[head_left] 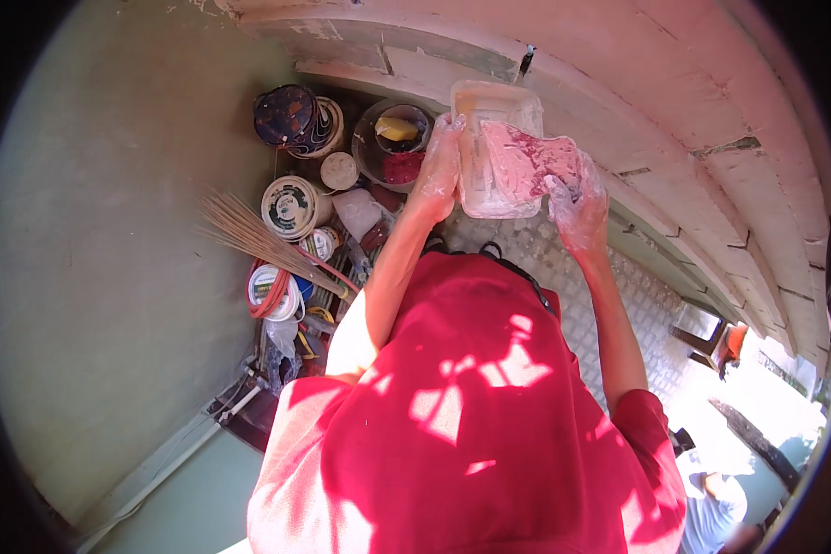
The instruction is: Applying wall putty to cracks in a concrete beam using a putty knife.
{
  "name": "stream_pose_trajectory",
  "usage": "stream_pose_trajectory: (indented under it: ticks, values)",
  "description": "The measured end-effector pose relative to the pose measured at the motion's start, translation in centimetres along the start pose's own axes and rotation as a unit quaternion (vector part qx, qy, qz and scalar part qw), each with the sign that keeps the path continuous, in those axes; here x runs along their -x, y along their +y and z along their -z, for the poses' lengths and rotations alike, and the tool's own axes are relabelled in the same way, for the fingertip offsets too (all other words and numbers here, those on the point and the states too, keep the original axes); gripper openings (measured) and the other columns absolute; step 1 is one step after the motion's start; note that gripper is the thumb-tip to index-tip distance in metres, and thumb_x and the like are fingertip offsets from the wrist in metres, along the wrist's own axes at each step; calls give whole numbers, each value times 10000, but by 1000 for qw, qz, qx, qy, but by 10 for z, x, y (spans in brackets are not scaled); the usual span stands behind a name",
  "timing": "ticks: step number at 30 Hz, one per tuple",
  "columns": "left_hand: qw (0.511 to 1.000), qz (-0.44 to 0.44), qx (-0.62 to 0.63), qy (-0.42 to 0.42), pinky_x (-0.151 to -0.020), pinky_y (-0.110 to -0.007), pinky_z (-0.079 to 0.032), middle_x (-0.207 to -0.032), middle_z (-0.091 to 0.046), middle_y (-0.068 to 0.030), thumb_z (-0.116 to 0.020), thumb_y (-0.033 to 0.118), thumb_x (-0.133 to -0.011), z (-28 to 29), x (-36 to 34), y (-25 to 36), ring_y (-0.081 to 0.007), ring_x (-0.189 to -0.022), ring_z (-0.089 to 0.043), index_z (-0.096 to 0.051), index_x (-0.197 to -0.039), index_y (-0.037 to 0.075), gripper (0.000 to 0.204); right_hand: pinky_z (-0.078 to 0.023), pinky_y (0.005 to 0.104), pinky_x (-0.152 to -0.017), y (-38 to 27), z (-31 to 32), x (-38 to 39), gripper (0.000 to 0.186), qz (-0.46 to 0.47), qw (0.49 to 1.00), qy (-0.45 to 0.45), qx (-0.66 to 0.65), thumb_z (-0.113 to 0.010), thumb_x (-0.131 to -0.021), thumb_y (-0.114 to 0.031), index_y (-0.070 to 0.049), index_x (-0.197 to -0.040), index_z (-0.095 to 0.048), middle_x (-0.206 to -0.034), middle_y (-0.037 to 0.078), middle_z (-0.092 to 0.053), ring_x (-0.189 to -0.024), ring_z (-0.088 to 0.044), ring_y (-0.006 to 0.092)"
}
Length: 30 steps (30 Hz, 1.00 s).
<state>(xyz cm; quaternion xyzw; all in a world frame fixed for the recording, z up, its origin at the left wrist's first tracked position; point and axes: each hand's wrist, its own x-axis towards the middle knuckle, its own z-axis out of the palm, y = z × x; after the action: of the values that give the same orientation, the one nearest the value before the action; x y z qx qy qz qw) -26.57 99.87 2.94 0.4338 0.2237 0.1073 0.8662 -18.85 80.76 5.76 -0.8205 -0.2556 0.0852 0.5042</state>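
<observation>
My left hand [439,166] grips the left side of a shallow translucent plastic tray [474,189], raised in front of me close to the wall. Over the tray's right half lies a flat reddish piece [524,164], thickly coated with pale pink paste. It looks like a spreader, though the paste hides its exact kind. My right hand [582,208] is closed on the right end of this piece. Whitish smears cover both hands.
Left of the tray stand a tub [365,152] with a yellow sponge inside, a lidded white bucket [291,208], a dark stained bucket [286,115] and a straw broom [272,238]. Ridged wall [656,120] curves along the far right. A person in white [708,503] is at the lower right.
</observation>
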Motion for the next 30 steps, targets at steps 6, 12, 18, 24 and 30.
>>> stream_pose_trajectory:
  ticks: [6, 12, 18, 24, 30]
  values:
    - [998, 6, 67, -15, -865, -324, -495, -1124, -529, -70, -379, 318, -1001, 2, -3, 13, -150, -1032, -564, -391, -1252, 90, 339, -504, 358, -818, -30, 9, -4, 414, -35, 999, 5, -27, -608, -834, -32, 4, -1238, -526, -1045, 193, -666, -966, -667, 298]
    - [989, -115, 97, -2, -933, -367, -490, -1243, -544, -133, -440, 457, -961, -7, -4, 9, -217, -1104, -579, -360, -1363, 14, 604, -493, 291, -567, -52, 16, -19, 385, -65, 996, -44, -48, -576, -864, -23, -10, -1245, -523, -933, 113, -677, -619, -613, 148]
    - [995, -69, 67, 14, -835, -280, -488, -1062, -539, -44, -388, 301, -1005, -1, -13, 10, -127, -979, -562, -430, -1233, 70, 327, -443, 258, -493, -19, -1, -10, 417, -34, 986, -21, -165, -587, -858, -14, -15, -1267, -507, -878, 66, -648, -563, -527, 77]
    - [994, -59, 91, 16, -837, -282, -481, -1022, -537, -37, -384, 274, -998, -15, -9, 11, -122, -953, -552, -438, -1221, 80, 301, -417, 237, -463, -14, -2, -15, 390, -44, 991, 15, -122, -591, -857, -5, -10, -1239, -514, -860, 52, -638, -541, -506, 71]
    - [996, -31, 88, 1, -868, -298, -480, -1100, -539, -58, -390, 301, -1001, -14, -14, 12, -144, -1019, -557, -426, -1234, 78, 325, -408, 241, -424, -14, -7, -8, 337, -108, 962, 50, -246, -583, -871, -11, -1, -1199, -505, -802, 68, -625, -508, -521, 85]
